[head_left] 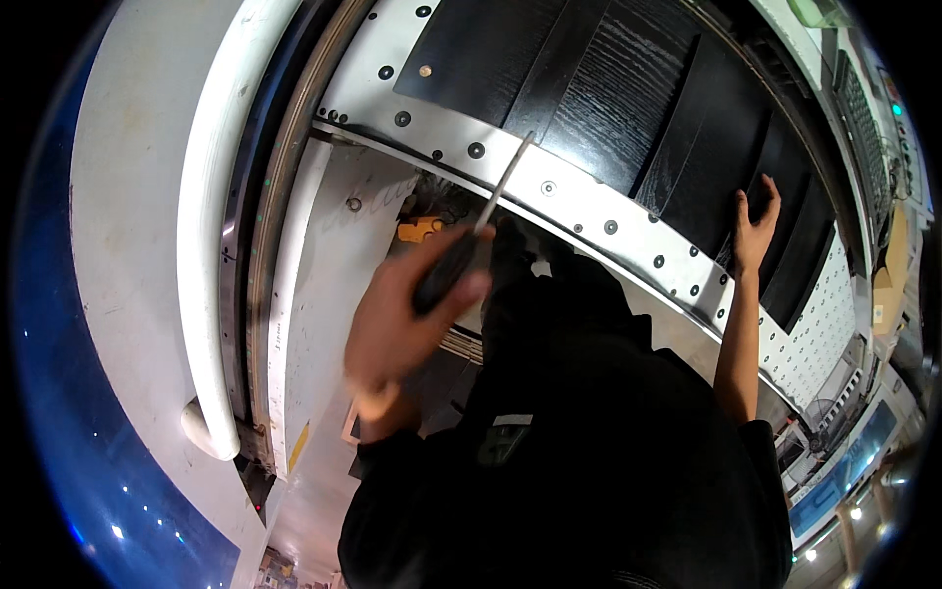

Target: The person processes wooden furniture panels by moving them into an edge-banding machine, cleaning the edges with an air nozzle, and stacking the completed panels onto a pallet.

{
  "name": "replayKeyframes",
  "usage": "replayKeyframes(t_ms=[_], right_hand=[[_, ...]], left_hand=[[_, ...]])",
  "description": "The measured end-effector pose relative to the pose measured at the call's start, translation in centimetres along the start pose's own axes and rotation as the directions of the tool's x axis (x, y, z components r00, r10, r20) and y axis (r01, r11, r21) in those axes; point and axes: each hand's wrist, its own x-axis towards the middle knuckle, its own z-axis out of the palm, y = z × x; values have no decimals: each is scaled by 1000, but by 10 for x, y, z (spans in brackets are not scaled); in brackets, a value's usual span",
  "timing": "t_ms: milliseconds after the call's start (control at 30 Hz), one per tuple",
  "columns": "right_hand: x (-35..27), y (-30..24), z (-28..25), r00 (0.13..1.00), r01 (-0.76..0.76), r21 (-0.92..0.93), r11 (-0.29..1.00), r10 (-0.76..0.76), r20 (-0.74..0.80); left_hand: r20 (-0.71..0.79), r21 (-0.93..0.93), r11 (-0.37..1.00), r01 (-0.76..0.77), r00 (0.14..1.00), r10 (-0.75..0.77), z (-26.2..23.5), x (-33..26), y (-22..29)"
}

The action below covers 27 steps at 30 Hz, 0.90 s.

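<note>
Head view. The work area is a machine bed with a light metal strip [574,203] running diagonally across the upper half, fitted with dark, round fasteners. Beyond the strip lies a black wood-grained panel [628,83] divided by parallel raised bands; a small brass-coloured disc [425,71] sits at its upper left. A perforated light plate [824,319] adjoins the bed at the right. A thick white tube [208,216] curves down the left side, with a glossy blue surface [108,452] at the outer left rim.

The left hand [385,319] is closed around the dark handle of a slim hand tool [448,271]; the hand is blurred. The tool's thin shaft [503,187] points up and to the right, crossing the metal strip in the view, and its tip lines up with the near edge of the black panel. Whether the tip touches cannot be told.

The right hand [754,236] reaches over the right part of the panel, thumb and fingers spread apart. Whether its fingertips contact the panel cannot be told.

Below the strip, beside the left hand, a yellow object [420,230] is partly visible. The wearer's black garment [608,442] fills the lower centre.
</note>
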Motion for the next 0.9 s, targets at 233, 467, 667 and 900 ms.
replayKeyframes(t_ms=[233, 467, 667, 900], right_hand=[[11, -7, 5, 991, 120, -27, 992, -122, -61], [0, -13, -3, 984, 103, -205, 973, -129, -119], [-17, -16, -2, 991, 6, -131, 991, -24, -135], [-76, -13, -42, 985, -70, -84, 994, 55, -161]], left_hand=[[-785, 574, 690, -441, -58, 616, -30, -59, 27], [-750, 662, 747, 63, 46, 660, -81, -72, -6], [-420, 906, 419, -56, -217, 881, -83, -79, 2], [-97, 778, 483, -400, 685, 722, 90, 107, -20]])
